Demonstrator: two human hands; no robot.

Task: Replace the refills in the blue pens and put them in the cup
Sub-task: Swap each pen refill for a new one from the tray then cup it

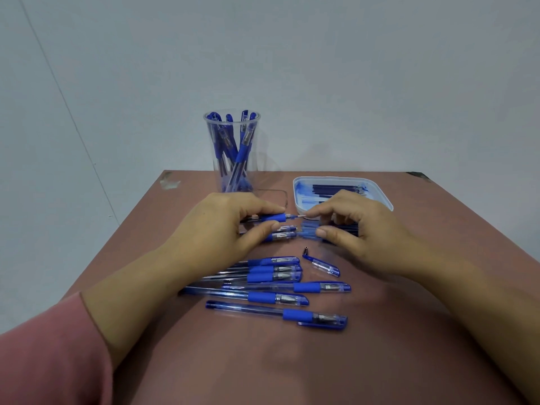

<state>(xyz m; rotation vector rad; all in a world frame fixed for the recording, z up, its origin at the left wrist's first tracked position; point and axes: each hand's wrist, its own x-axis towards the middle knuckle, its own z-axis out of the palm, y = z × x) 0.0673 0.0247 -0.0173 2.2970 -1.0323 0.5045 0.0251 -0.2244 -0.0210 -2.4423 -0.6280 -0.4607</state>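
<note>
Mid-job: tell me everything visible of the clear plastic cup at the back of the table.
The tall clear plastic cup stands upright near the far edge of the reddish-brown table, left of the white plastic tray. It narrows toward its base. Several blue pens lean crossed inside it. The left hand lies just in front of its base; no contact shows.

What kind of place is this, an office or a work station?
Probably a bare work station rather than a furnished office: a worn reddish-brown table against a plain pale wall, holding a clear plastic cup of blue pens and a white tray of refills.
</note>
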